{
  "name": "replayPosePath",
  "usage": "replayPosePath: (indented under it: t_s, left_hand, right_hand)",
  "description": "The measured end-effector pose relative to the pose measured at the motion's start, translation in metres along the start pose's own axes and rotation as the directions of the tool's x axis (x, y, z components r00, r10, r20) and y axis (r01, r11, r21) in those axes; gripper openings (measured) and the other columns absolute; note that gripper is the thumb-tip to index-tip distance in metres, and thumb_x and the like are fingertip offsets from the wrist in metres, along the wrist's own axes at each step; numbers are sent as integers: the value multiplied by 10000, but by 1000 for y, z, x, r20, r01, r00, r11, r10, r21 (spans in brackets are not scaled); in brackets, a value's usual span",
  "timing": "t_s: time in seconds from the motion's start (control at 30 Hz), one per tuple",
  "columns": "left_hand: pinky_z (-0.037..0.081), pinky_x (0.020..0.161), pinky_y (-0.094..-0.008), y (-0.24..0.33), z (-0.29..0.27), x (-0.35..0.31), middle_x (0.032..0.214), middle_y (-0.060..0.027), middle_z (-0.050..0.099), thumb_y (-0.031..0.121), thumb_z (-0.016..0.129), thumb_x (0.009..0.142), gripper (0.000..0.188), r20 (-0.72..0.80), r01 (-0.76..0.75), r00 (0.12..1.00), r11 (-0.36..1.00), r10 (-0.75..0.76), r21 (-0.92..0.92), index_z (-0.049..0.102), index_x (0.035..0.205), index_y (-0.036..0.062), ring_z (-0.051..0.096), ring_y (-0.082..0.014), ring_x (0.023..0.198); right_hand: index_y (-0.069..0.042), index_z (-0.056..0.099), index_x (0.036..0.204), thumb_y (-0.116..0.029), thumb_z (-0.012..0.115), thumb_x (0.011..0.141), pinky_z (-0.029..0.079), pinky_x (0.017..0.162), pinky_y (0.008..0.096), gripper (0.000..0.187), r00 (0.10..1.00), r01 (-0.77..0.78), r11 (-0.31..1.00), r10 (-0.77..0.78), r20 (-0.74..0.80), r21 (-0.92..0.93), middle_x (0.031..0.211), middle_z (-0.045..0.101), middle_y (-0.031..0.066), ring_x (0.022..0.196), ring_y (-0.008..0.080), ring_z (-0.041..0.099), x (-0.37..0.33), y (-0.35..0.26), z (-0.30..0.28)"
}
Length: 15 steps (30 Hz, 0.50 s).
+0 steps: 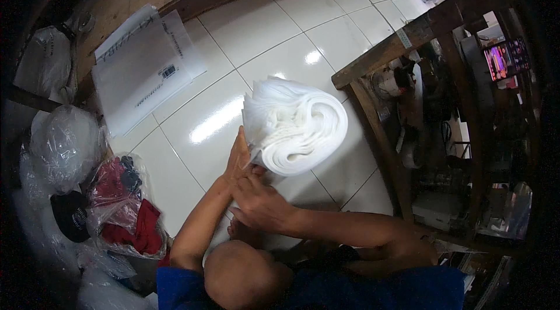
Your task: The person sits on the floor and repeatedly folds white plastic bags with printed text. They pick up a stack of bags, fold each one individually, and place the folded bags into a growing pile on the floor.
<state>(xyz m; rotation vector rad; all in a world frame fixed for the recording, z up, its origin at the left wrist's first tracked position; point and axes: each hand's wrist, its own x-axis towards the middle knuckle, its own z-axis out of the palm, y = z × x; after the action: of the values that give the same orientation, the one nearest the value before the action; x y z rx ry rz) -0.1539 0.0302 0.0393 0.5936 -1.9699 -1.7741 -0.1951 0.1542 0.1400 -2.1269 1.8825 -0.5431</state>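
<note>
A thick bundle of thin white plastic sheets [303,126], folded over into a loose roll, stands out above the tiled floor in front of me. Its curled layers face right, and the ragged sheet edges are at the upper left. My left hand [238,155] grips the bundle's lower left side, with most of its fingers hidden behind the sheets. Close against the left wrist is my right hand [262,202], its fingers curled at the bundle's lower corner. Whatever those fingers pinch is too small and shaded to make out.
A flat stack of printed translucent bags [146,70] lies on the floor at upper left. Clear plastic sacks [64,146], red cloth in plastic [131,216] and a black cap [70,216] line the left. A wooden frame [420,32] with cluttered shelves and a lit phone [506,59] stands right.
</note>
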Motion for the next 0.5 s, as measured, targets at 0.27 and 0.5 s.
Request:
replayPosePath:
  t_s: [0.27,0.5]
  left_hand:
    - [372,1080,-354,-44,-12,7,1266,-126,570,245,855,704,919,229,-305,943,899,240,313,312,1414,32,532,-243,1217]
    - [372,1083,-371,-10,-24,20,1362,-134,503,200,874,689,998,321,-298,925,915,205,272,256,1462,73,491,-283,1265]
  right_hand:
    - [55,525,1235,-89,706,736,492,902,453,550,1000,-2,995,1,6,103,1120,600,201,1034,370,593,-90,94,-7]
    - [24,550,1242,-149,735,826,441,998,406,487,895,-383,814,443,-42,436,1216,588,214,1194,311,540,-108,166,-19]
